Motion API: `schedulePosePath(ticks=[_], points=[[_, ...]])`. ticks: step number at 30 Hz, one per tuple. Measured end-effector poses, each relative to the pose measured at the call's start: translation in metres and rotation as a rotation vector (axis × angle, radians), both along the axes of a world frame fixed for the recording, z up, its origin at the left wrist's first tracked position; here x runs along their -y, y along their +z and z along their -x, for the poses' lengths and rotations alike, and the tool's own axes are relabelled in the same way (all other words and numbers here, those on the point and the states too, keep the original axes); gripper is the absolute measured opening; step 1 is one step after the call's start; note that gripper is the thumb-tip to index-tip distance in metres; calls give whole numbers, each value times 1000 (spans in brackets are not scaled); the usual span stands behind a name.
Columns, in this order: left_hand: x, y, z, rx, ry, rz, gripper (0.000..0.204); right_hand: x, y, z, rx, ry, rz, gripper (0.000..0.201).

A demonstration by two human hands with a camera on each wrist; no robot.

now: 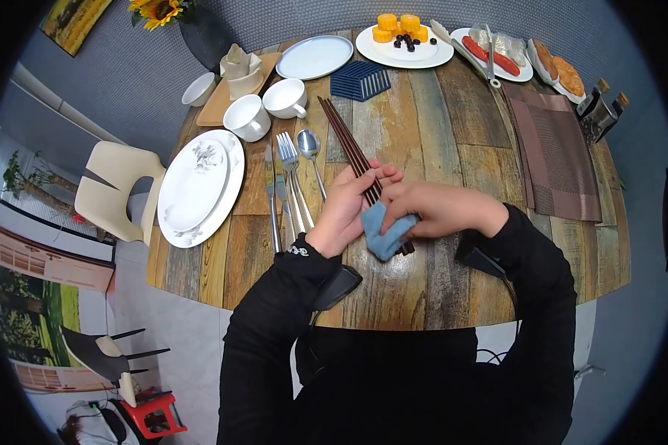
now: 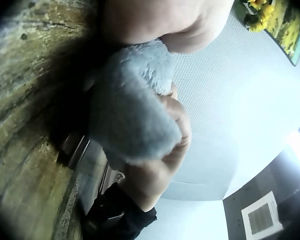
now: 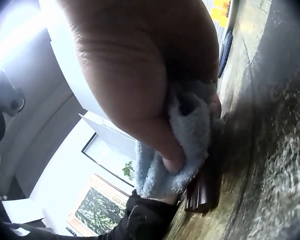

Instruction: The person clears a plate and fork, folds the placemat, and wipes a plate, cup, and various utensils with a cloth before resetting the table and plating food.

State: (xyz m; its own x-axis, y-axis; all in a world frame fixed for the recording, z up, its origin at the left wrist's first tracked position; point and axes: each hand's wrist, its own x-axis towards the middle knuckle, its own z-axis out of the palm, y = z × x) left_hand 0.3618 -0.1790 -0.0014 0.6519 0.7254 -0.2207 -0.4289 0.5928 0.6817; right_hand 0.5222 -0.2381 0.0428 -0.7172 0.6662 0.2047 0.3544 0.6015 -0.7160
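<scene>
A bundle of dark brown chopsticks [image 1: 341, 133] slants over the middle of the table, its far ends pointing away from me. My left hand [image 1: 343, 211] grips the bundle around its middle. Lower down, my right hand [image 1: 430, 209] holds a fluffy light blue cloth [image 1: 382, 231] wrapped against the chopsticks. In the left wrist view the cloth [image 2: 135, 107] hides much of the fingers. The right wrist view shows the thumb pressing into the cloth [image 3: 190, 135], with the chopstick ends [image 3: 202, 192] sticking out beneath it, close over the wood.
Left of my hands lie a spoon [image 1: 309, 144], forks [image 1: 288, 152] and knives [image 1: 270, 185], beside stacked plates [image 1: 234, 167] and two white cups [image 1: 246, 117]. Behind are a blue trivet [image 1: 360, 81] and a corn plate [image 1: 371, 55]. A brown placemat [image 1: 557, 148] lies right.
</scene>
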Motion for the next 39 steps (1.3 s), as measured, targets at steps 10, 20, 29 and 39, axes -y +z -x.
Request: schedulePosePath(ticks=[10, 20, 29, 39], points=[[1, -2, -1, 42, 21, 0, 13, 18, 1, 2, 111, 219, 205, 30], [-3, -4, 3, 53, 136, -49, 8, 6, 13, -45, 104, -43, 370, 30], [-3, -5, 3, 48, 133, -67, 8, 22, 36, -15, 592, -598, -175, 32], [1, -8, -5, -115, 251, -406, 16, -46, 41, 72, 707, -743, -171, 29]])
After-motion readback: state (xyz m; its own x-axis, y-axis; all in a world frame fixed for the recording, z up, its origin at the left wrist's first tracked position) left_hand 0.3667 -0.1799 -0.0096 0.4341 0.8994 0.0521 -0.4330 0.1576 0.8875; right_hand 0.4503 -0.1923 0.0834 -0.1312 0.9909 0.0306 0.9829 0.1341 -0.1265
